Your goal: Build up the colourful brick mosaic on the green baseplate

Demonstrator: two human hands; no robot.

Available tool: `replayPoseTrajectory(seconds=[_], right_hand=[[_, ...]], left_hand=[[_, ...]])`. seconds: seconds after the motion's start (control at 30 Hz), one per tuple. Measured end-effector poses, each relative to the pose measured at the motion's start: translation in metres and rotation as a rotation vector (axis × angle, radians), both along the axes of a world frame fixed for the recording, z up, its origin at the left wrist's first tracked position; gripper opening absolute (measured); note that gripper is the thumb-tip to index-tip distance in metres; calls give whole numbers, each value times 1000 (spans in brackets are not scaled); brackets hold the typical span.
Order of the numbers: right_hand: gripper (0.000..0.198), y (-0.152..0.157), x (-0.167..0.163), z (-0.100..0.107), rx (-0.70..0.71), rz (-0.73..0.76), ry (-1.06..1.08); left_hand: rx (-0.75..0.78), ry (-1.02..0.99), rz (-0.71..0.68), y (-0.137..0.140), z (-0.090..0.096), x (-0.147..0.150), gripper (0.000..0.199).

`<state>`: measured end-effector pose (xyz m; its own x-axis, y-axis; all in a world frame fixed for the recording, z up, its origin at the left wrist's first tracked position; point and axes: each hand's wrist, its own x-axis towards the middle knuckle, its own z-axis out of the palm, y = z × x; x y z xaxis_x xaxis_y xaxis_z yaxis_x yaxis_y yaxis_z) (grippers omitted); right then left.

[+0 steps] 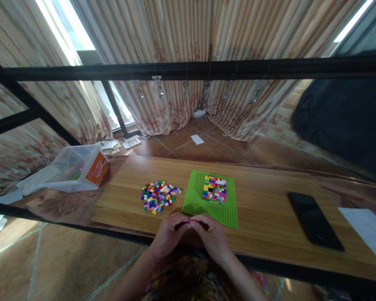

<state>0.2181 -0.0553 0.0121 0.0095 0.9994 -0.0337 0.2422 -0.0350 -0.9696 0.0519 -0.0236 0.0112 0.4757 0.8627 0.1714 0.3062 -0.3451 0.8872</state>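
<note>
My left hand [172, 232] and my right hand [210, 234] meet at the near edge of the green baseplate [192, 188]. Pinched between their fingertips is a small pink toy brick [190, 221], mostly covered by the fingers. On the baseplate, beyond my hands, stands a block-shaped build of many-coloured bricks [214, 189]. Left of the baseplate lies a loose pile of small coloured bricks [158, 195], a short way from my left hand.
The wooden board [257, 188] carries all this, with a black phone [315, 220] and a white paper [366, 232] at its right. A clear plastic box [76, 167] with an orange label stands at the left. A black metal bar [188, 71] crosses beyond the board.
</note>
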Motion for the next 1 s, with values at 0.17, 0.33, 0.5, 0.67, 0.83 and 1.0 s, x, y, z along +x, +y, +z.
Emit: replayPoseTrajectory(seconds=[0.17, 0.33, 0.5, 0.67, 0.83, 1.0], right_hand=[[18, 1, 2, 3, -37, 19, -20], [19, 3, 1, 8, -59, -6, 58], [25, 3, 25, 7, -86, -193, 113], [30, 9, 71, 4, 1, -517, 3], [34, 24, 90, -6, 37, -553, -48], [33, 32, 92, -16, 40, -568, -18]], left_hand=[[-5, 33, -15, -1, -3, -2, 19], [27, 65, -40, -1, -2, -4, 19], [33, 81, -24, -1, 0, -3, 18], [40, 78, -3, -2, 1, 0, 13], [40, 77, 6, -2, 1, 1, 12], [29, 81, -1, -2, 1, 1, 11]])
